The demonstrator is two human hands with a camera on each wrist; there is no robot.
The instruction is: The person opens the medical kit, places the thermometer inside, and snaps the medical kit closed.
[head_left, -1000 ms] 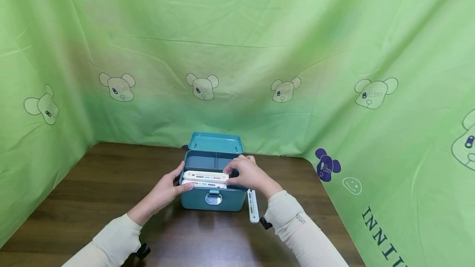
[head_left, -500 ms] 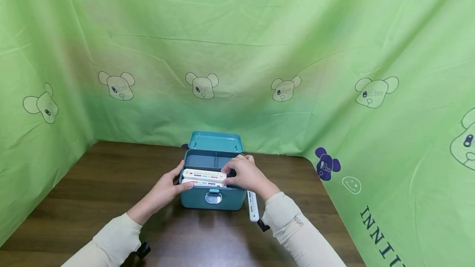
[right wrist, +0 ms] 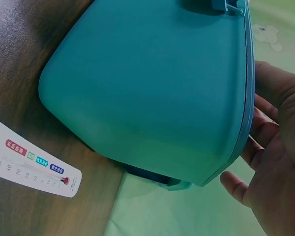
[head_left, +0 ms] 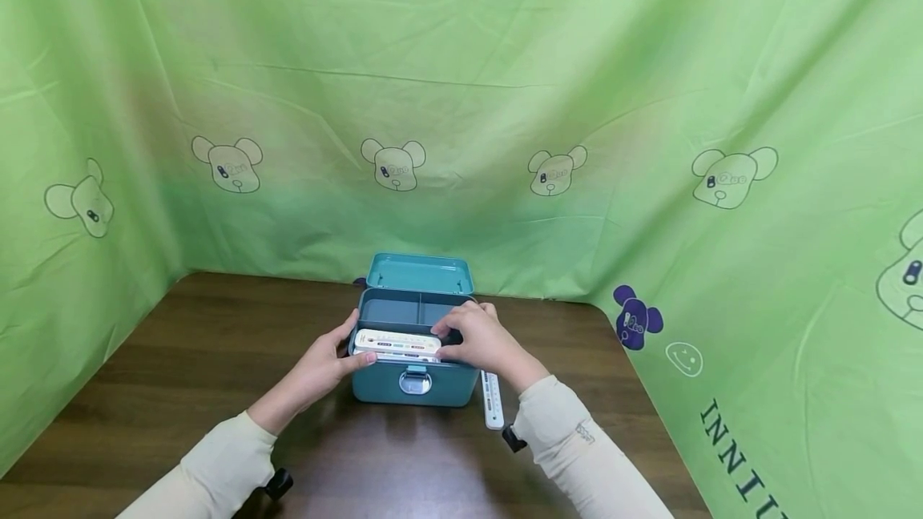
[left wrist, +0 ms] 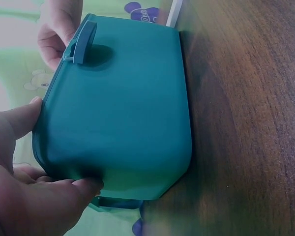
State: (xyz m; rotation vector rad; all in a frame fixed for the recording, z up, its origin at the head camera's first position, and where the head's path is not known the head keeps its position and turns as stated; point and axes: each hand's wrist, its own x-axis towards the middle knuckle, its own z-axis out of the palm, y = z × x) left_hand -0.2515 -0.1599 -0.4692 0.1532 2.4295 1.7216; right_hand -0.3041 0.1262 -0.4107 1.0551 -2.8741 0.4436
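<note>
A teal storage box (head_left: 375, 388) stands with its lid (head_left: 420, 274) raised at the back. My left hand (head_left: 322, 376) grips its front left corner, thumb over the front rim and fingers along the side; the left wrist view shows these fingers against the box wall (left wrist: 118, 108). With thumb and fingers, my right hand (head_left: 485, 344) pinches the right end of a flat white thermometer (head_left: 397, 342) lying crosswise in the box mouth. Just in front of it, the edge of another white thermometer (head_left: 392, 357) shows behind the front rim. The right fingertips are hidden in the right wrist view.
Another white thermometer (right wrist: 34, 157) lies on the brown wooden table (head_left: 180, 375), close to the box's right side. A grey-blue divided tray (head_left: 389, 311) sits at the back of the box. Green printed cloth (head_left: 461, 102) hangs behind and at both sides.
The pinched thermometer has shifted slightly left and come nearer the front one, of which less shows now. My left hand keeps its place on the box.
</note>
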